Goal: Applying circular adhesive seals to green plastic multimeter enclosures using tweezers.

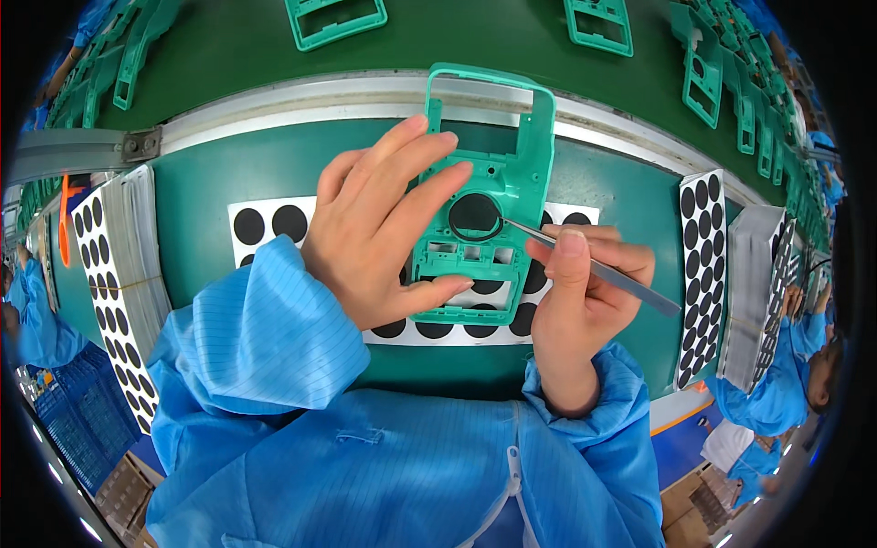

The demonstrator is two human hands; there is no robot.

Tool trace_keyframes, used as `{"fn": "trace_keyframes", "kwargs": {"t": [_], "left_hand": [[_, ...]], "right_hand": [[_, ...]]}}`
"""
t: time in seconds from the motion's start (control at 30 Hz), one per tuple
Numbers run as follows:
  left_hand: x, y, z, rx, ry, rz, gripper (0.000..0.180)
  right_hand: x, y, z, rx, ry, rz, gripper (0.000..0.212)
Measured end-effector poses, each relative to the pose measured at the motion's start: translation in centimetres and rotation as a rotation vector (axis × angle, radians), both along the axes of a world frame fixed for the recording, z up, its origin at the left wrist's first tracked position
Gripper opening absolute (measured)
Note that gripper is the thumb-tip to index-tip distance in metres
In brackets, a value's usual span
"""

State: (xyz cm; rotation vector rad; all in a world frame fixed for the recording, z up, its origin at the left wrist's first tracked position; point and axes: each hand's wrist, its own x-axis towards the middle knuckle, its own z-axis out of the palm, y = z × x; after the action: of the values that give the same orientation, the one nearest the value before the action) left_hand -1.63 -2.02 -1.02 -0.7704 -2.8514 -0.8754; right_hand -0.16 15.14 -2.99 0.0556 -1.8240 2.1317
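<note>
A green plastic housing (534, 146) with cut-out windows lies in front of me on a white sheet of black round stickers (248, 226). Within the housing's round recess sits a black disc (474, 214). My left hand (370, 233) is open, its fingers spread over the housing's left side and the thumb across its lower part, touching it. In my right hand (589, 306) I grip metal tweezers (644, 292) between thumb and fingers. Their tips meet the right edge of the black disc. My left hand covers part of the sticker sheet.
Stacks of sticker sheets stand at the left (137, 247) and right (751, 265). Beyond a metal rail (365, 94) runs a dark green belt (475, 32) carrying more green housings (598, 23). People in blue work at both sides. A blue crate (78, 411) is at lower left.
</note>
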Motion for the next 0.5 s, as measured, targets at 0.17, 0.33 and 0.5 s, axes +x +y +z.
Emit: {"fn": "trace_keyframes", "kwargs": {"t": [0.17, 0.33, 0.5], "left_hand": [[0.07, -0.14, -0.05, -0.005, -0.016, -0.007, 0.072], [0.04, -0.11, -0.07, -0.004, -0.003, -0.01, 0.071], [0.04, -0.08, -0.12, -0.004, 0.0, -0.008, 0.071]], "right_hand": [[0.01, -0.16, 0.0, 0.052, -0.01, -0.023, 0.017], [0.01, -0.13, 0.0, 0.045, -0.002, -0.019, 0.016], [0.06, -0.01, -0.12, -0.021, -0.003, -0.005, 0.019]]}}
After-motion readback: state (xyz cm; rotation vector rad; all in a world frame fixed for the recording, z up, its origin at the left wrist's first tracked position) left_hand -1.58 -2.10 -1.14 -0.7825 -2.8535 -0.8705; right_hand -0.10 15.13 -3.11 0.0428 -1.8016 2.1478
